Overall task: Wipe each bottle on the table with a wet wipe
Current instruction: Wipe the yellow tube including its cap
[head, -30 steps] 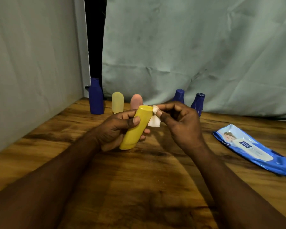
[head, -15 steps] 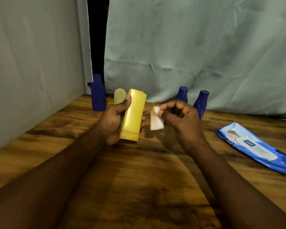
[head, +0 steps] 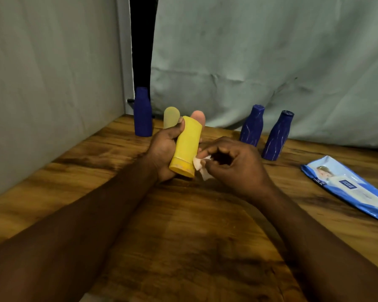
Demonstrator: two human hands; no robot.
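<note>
Yellow bottle (head: 187, 147): tilted and held just above the counter (head: 194, 247), with the left grip (head: 162, 149) wrapped round its body.
Wet wipe (head: 202, 168): a small crumpled piece pinched in the right grip (head: 236, 164), touching the bottle's near end and largely hidden by the fingers.
Pale bottle (head: 171, 116), pink bottle (head: 199, 117): only the tops show behind the held bottle.
Corner blue bottle (head: 142, 114), second blue bottle (head: 252, 127), third blue bottle (head: 276, 136): upright along the back.
Wipes pack (head: 347, 188): flat at right, cut off by the frame edge, label unreadable.
</note>
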